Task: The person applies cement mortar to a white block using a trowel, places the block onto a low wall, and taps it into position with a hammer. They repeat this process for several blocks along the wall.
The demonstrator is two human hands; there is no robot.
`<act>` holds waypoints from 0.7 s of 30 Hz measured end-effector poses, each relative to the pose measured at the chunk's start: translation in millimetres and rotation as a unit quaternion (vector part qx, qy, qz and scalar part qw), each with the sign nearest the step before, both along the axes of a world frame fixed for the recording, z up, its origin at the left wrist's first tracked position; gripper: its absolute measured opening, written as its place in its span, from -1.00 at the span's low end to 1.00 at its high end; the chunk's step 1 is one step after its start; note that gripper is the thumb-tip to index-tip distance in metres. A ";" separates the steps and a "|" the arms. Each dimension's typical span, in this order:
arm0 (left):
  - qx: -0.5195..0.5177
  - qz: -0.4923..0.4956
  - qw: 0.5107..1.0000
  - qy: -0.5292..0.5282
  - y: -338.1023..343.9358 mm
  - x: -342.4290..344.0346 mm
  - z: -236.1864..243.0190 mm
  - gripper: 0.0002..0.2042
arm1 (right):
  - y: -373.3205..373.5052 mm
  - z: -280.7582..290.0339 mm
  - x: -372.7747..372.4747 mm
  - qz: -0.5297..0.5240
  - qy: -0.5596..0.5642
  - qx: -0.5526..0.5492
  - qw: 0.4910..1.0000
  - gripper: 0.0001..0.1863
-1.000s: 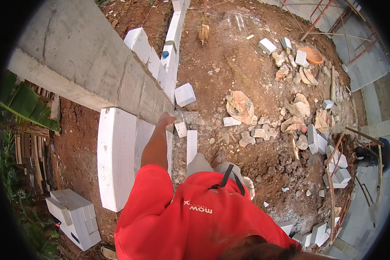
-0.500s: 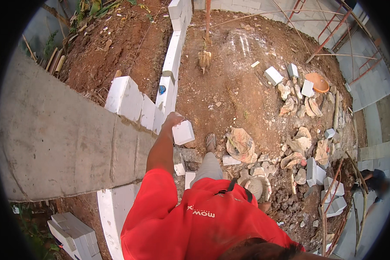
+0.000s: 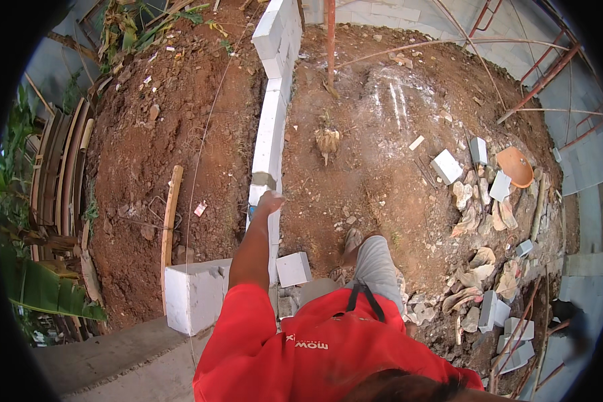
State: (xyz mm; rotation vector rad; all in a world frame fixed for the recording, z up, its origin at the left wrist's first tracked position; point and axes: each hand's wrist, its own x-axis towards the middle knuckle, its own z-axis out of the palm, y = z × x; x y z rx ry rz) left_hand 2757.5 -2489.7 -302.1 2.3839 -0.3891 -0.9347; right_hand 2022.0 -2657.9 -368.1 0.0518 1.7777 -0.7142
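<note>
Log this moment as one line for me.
Left hand: at low white block wall, contact unclear | Grey mortar-like patch: on wall, just beyond hand | Right hand: not in view

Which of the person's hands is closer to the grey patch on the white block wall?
Left. The left hand is right by the grey patch, just below it in the picture, at the white block wall. The right hand is out of view.
</note>
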 end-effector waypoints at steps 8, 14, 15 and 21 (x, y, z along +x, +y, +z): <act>0.029 0.094 0.994 0.057 -15.2 51.3 14.4 -0.76 | -102.3 -31.6 169.8 0.108 -0.027 -0.008 0.994 -0.80; 0.094 0.066 0.988 0.105 14.1 51.9 47.2 -0.72 | -215.9 -13.0 330.1 0.019 -0.052 -0.066 0.996 -0.81; 0.096 0.062 0.986 0.120 13.7 51.1 52.4 -0.72 | -239.3 -1.1 361.7 0.029 -0.042 -0.062 0.997 -0.83; 0.079 0.064 0.976 0.191 -44.2 63.3 83.8 -0.82 | -360.4 16.5 447.8 0.110 -0.092 -0.243 0.959 -0.79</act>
